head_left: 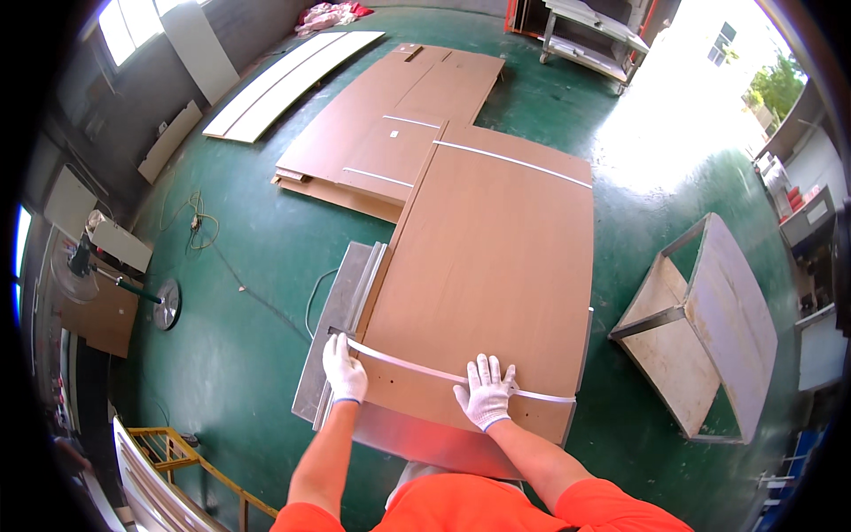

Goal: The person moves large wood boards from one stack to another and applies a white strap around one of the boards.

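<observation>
A large, flat brown cardboard package (pixel 487 257) lies lengthwise in front of me, with a white strap (pixel 408 362) across its near end. At its left edge, my left hand (pixel 344 368) in a white glove has its fingers pressed together at the strap's left end, beside a dark slot in a grey metal machine (pixel 341 284). They seem to pinch the strap, though the fingertips' far side is hidden. My right hand (pixel 486 393), gloved too, lies flat and spread on the cardboard over the strap. Farther up, a second white strap (pixel 514 164) crosses the package.
More brown boards (pixel 381 115) are stacked beyond the package, with white panels (pixel 292 84) on the floor behind. A metal-framed stand (pixel 700 328) is at right; a floor fan (pixel 84 266) and loose cable (pixel 199 222) are at left. A yellow frame (pixel 177 452) stands near left.
</observation>
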{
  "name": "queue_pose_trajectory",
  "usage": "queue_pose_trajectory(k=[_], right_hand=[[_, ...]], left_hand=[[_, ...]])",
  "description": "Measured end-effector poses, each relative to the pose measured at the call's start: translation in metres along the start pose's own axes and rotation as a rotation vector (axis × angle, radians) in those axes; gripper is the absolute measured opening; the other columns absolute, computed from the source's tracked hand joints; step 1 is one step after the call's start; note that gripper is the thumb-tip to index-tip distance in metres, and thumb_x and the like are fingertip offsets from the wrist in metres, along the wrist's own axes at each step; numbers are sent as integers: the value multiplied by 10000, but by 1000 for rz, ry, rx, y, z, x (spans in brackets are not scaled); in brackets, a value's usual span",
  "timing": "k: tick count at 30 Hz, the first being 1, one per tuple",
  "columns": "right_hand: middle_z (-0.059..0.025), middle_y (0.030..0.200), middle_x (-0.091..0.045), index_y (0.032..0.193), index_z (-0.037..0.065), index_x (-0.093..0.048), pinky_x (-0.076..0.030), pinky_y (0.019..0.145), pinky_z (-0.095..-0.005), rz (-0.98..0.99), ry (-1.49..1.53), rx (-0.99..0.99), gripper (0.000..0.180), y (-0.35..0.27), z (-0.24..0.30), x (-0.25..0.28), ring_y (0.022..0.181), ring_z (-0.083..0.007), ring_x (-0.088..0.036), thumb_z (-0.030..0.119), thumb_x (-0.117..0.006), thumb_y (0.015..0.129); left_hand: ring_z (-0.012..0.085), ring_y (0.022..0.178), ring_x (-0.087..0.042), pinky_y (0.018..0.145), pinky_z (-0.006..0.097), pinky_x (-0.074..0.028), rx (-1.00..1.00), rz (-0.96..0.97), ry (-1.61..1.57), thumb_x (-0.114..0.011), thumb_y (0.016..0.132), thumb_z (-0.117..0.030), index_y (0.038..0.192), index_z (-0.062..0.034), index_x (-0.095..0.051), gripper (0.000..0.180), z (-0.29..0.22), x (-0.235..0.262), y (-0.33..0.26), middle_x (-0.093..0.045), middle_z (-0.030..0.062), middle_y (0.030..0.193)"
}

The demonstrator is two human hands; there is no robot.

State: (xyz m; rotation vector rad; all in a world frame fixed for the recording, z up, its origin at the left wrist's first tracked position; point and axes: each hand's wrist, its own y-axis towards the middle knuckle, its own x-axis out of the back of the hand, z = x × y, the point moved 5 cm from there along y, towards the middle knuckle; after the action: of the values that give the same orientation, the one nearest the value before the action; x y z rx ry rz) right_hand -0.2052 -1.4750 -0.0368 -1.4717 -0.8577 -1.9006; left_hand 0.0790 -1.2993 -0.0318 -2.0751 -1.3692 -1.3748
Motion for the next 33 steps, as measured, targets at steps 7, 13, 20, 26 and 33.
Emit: queue_pose_trajectory(k=[7, 13, 20, 26, 33], right_hand=[[-201, 1530, -466, 1382, 35, -597, -156, 1114, -776, 69, -32, 10, 700, -4, 1, -4, 1429, -417, -393, 540, -604, 896], [-190, 1517, -480, 1351, 43, -613, -167, 1106, -783, 23, 43, 5, 611, -3, -6, -6, 1425, -412, -393, 456, -629, 902], [-207, 1518, -474, 1371, 18, -581, -184, 1189, -657, 32, 197, 200, 566, -33, -29, 5, 1428, -410, -392, 363, -616, 923], [-205, 1577, -399, 1417, 3, -527, -218, 1238, -519, 236, 370, 421, 605, -139, -95, 48, 1482, -371, -344, 360, -616, 937], [-192, 1521, -475, 1387, 5, -549, -300, 1202, -464, 370, 443, 371, 593, -202, -221, 89, 1436, -354, -414, 378, -620, 932]], left_hand=[[477, 1442, -319, 1203, 602, -226, 5, -2, -196, -685, 860, -142, 1481, 41, -373, 719, -104, -26, -98, -364, 270, 1548], [464, 1459, -309, 1219, 600, -175, 72, 16, -40, -658, 901, -288, 1459, 33, -405, 692, -149, -58, -120, -405, 252, 1530], [442, 1444, -346, 1218, 584, -199, 26, -44, 111, -657, 875, -261, 1367, -5, -522, 571, -161, -68, -122, -471, 210, 1491], [393, 1446, -358, 1217, 576, -202, 21, -86, 267, -617, 932, -264, 1400, -65, -517, 519, -158, -63, -122, -473, 160, 1501], [313, 1557, -163, 1197, 637, -147, 761, 206, 504, -373, 1029, -544, 1592, -119, -298, 709, -288, -115, -191, -228, 97, 1678]])
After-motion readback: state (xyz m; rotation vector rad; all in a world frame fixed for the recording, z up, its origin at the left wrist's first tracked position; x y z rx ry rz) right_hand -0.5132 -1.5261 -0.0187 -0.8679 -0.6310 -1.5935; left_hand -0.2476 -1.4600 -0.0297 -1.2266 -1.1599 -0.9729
